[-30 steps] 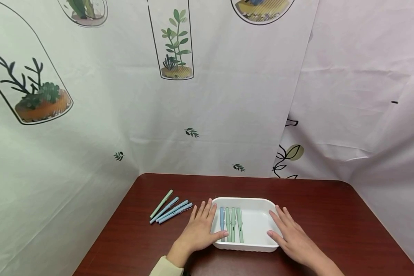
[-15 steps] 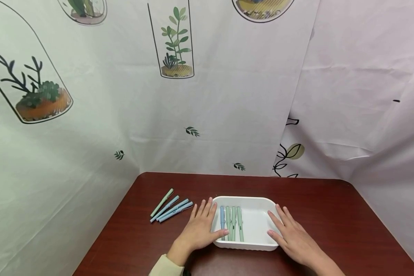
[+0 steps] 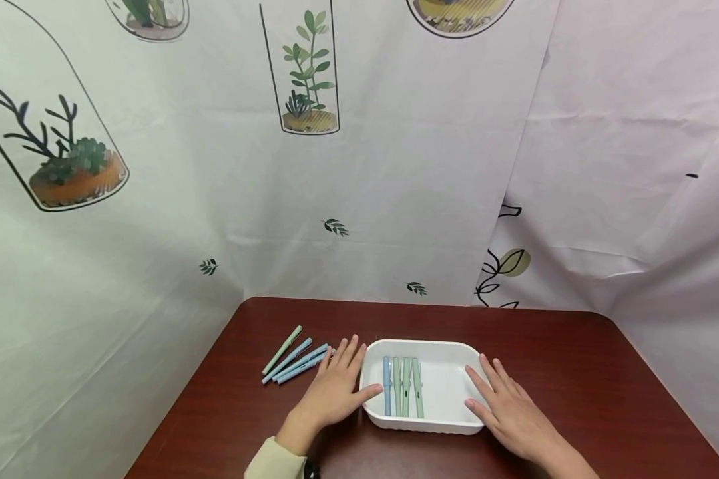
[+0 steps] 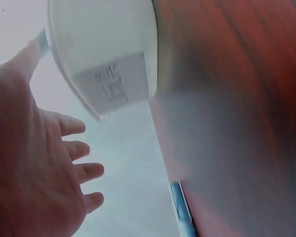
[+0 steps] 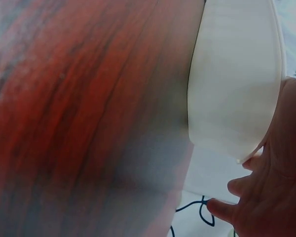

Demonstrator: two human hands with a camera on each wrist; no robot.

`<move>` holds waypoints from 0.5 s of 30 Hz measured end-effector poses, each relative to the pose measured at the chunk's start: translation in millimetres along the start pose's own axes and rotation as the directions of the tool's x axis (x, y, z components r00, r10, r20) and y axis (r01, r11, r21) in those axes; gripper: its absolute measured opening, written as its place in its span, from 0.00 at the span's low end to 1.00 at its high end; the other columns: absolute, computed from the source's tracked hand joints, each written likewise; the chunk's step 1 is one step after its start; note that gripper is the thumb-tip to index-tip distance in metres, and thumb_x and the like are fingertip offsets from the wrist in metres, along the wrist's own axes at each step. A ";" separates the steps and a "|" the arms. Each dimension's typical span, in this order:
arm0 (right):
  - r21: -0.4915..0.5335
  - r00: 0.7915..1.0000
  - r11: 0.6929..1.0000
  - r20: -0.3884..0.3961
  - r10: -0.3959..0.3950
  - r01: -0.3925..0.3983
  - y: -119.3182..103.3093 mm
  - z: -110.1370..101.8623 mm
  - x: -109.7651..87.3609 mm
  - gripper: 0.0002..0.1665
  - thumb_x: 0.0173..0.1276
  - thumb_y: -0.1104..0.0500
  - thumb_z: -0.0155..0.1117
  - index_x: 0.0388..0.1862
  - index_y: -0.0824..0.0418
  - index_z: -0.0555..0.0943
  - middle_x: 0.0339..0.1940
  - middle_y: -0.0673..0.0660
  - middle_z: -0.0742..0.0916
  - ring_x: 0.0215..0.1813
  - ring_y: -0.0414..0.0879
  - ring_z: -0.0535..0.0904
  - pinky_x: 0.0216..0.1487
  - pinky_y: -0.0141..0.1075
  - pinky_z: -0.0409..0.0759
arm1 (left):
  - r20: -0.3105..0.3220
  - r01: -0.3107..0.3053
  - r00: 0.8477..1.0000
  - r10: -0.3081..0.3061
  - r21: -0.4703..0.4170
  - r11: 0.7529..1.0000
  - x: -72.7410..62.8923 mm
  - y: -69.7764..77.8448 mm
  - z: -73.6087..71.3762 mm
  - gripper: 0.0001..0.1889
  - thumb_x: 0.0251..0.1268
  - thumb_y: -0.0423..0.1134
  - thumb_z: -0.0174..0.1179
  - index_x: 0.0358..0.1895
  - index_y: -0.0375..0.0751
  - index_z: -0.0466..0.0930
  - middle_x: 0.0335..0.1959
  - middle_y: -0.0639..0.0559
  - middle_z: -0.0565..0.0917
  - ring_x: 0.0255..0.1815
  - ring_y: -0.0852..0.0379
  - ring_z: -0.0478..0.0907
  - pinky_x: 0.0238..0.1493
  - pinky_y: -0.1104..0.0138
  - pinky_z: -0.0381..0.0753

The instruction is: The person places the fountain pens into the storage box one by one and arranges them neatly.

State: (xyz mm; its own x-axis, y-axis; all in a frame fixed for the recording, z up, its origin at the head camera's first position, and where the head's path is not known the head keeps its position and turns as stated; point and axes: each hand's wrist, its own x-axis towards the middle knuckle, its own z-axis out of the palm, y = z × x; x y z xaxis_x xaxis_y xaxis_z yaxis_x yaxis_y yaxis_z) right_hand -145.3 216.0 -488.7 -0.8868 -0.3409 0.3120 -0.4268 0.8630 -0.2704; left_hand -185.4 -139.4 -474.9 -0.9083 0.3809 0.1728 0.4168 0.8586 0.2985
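A white rectangular tray (image 3: 449, 424) sits on the dark red table, holding one blue pen (image 3: 387, 386) and several green pens (image 3: 406, 387) side by side in its left half. My left hand (image 3: 332, 392) is beside the tray's left wall, fingers straight and spread, thumb reaching over the rim. In the left wrist view this hand (image 4: 34, 163) holds nothing. My right hand (image 3: 515, 412) lies at the tray's right end, fingers extended, with thumb and index finger over the rim. The right wrist view shows that hand (image 5: 266, 192) right against the tray wall (image 5: 232, 74).
Left of the tray, a green pen (image 3: 281, 350) and several blue pens (image 3: 287, 361) lie fanned on the table (image 3: 545, 346); my left fingertips overlap the nearest one in the head view. A printed cloth (image 3: 395, 199) hangs behind and along the sides.
My left hand has moved left, off the tray's rim and toward the loose pens, uncovering the tray's left edge. My right hand has stayed in place.
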 end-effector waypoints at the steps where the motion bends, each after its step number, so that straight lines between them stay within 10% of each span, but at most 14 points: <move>1: 0.001 1.000 1.000 -0.001 0.000 0.000 0.0 0.0 -0.2 0.34 0.77 0.40 0.56 0.77 0.50 0.70 0.81 0.63 0.64 0.78 0.68 0.59 0.68 0.66 0.65 | -0.011 0.001 1.000 -0.001 -0.001 1.000 -1.0 -2.7 -2.2 0.45 0.70 0.68 0.53 0.79 0.40 0.58 0.82 0.40 0.54 0.82 0.38 0.49 0.77 0.38 0.48; 15: -0.006 1.000 1.000 -0.013 -0.010 0.010 -0.6 -0.9 0.2 0.34 0.76 0.41 0.57 0.76 0.51 0.71 0.80 0.63 0.65 0.76 0.69 0.62 0.66 0.66 0.67 | -0.121 0.061 0.991 -0.052 0.071 0.996 -12.0 -39.0 -21.6 0.41 0.72 0.66 0.52 0.77 0.40 0.64 0.78 0.43 0.64 0.80 0.41 0.57 0.76 0.40 0.53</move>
State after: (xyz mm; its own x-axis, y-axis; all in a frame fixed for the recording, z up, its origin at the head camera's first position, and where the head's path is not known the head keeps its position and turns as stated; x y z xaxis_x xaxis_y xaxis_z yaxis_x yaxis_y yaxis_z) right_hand -145.1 215.7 -487.7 -0.8802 -0.3445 0.3264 -0.4344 0.8617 -0.2622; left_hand -190.0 -184.9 -468.3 -0.9177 0.2914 0.2698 0.3574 0.9023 0.2411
